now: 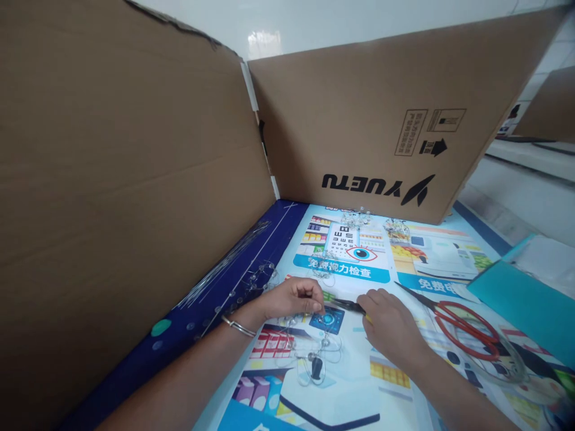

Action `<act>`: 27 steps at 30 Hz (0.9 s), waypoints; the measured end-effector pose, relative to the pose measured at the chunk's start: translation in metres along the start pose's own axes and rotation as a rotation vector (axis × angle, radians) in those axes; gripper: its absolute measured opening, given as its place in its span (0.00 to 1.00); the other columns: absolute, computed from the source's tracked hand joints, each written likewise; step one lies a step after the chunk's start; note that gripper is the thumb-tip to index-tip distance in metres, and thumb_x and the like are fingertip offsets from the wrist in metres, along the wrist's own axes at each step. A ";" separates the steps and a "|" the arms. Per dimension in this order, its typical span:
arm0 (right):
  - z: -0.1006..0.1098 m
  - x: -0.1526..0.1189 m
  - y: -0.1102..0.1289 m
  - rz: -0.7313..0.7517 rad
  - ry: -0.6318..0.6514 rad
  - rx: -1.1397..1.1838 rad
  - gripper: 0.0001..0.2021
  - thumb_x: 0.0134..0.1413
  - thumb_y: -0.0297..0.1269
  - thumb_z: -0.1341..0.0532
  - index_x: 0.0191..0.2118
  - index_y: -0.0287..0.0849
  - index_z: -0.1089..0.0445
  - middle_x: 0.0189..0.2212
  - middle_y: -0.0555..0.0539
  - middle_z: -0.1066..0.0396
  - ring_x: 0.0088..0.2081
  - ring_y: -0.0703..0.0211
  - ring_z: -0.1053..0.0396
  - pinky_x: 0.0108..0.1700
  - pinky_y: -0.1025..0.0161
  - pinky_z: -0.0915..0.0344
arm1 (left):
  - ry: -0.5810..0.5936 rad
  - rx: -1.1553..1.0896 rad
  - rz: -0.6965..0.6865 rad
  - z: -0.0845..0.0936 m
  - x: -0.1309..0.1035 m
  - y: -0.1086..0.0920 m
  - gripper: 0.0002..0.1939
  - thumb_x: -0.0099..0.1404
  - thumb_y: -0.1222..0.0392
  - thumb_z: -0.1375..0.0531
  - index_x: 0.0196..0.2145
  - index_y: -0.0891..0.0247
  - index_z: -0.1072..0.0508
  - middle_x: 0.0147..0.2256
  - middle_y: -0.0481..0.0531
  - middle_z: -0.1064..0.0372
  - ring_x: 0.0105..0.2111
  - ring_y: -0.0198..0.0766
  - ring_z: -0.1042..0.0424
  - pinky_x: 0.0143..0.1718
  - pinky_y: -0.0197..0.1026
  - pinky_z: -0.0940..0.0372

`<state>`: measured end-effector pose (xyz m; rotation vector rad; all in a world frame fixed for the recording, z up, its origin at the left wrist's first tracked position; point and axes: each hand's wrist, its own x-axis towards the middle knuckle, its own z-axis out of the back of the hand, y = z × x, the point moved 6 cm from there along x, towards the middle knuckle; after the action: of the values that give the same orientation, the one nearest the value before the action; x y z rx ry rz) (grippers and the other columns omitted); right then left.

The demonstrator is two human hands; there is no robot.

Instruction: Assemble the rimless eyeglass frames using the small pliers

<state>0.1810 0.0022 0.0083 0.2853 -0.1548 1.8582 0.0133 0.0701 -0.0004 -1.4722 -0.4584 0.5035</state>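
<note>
- Cardboard panels [350, 126] stand upright in a corner, joined with tape; from my end of the feed they look set up to screen off the work area.
- Under everything spreads a printed table cover [345, 395], which I take as protection for the surface.
- At the far right sits a teal container [525, 299], probably set aside to leave the middle free.
- Red-handled scissors [467, 329] lie on the right, blades pointing forward, handles within easy reach, I judge.
- Straight wires [220, 263] lie lengthwise along the left panel's foot, likely so they won't tangle.
- I see the right hand [389, 317] with fingers curled around the pliers [348, 304], aiming their nose at the other hand's fingertips; whether the jaws are parted, I cannot tell.
- The left hand [296, 299] presses thumb and forefinger together, pinching the beaded wire piece [326, 343], presumably to steady it; the exact contact is too fine for me.
- Loops of that piece extend below the left hand, over the cover.
</note>
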 end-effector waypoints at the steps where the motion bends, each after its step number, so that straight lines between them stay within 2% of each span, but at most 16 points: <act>1: 0.000 0.000 0.000 0.001 -0.001 0.001 0.07 0.45 0.25 0.46 0.31 0.43 0.36 0.29 0.49 0.37 0.35 0.58 0.42 0.38 0.62 0.48 | 0.000 0.006 0.003 0.000 0.000 0.000 0.12 0.56 0.56 0.37 0.30 0.71 0.28 0.28 0.54 0.29 0.26 0.31 0.33 0.29 0.33 0.40; 10: 0.001 -0.002 0.000 0.007 0.026 -0.002 0.09 0.47 0.25 0.46 0.35 0.43 0.34 0.31 0.48 0.36 0.37 0.57 0.42 0.40 0.62 0.48 | 0.019 -0.021 -0.019 -0.001 0.000 0.003 0.13 0.57 0.56 0.38 0.32 0.70 0.30 0.29 0.53 0.29 0.27 0.30 0.34 0.28 0.32 0.41; 16: 0.002 -0.006 0.000 0.016 0.018 -0.030 0.11 0.48 0.26 0.46 0.38 0.42 0.33 0.32 0.47 0.35 0.38 0.57 0.41 0.41 0.62 0.47 | 0.025 -0.047 -0.080 -0.002 0.002 0.002 0.13 0.56 0.56 0.37 0.33 0.70 0.31 0.30 0.53 0.29 0.26 0.30 0.34 0.28 0.32 0.41; 23: 0.006 -0.009 0.000 0.011 -0.045 -0.002 0.14 0.48 0.26 0.47 0.42 0.42 0.34 0.35 0.46 0.34 0.40 0.57 0.39 0.44 0.61 0.44 | 0.048 -0.070 -0.123 -0.003 0.002 0.005 0.12 0.57 0.56 0.38 0.33 0.69 0.31 0.31 0.54 0.29 0.29 0.32 0.32 0.30 0.33 0.40; 27: 0.012 -0.011 -0.005 0.004 -0.184 0.077 0.15 0.49 0.26 0.48 0.43 0.42 0.34 0.36 0.46 0.33 0.41 0.57 0.37 0.45 0.59 0.41 | 0.042 -0.036 -0.128 -0.003 0.001 0.005 0.13 0.57 0.56 0.38 0.33 0.69 0.31 0.32 0.55 0.29 0.30 0.33 0.31 0.31 0.34 0.39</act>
<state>0.1896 -0.0090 0.0167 0.5101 -0.2096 1.8428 0.0158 0.0687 -0.0060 -1.4742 -0.5271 0.3639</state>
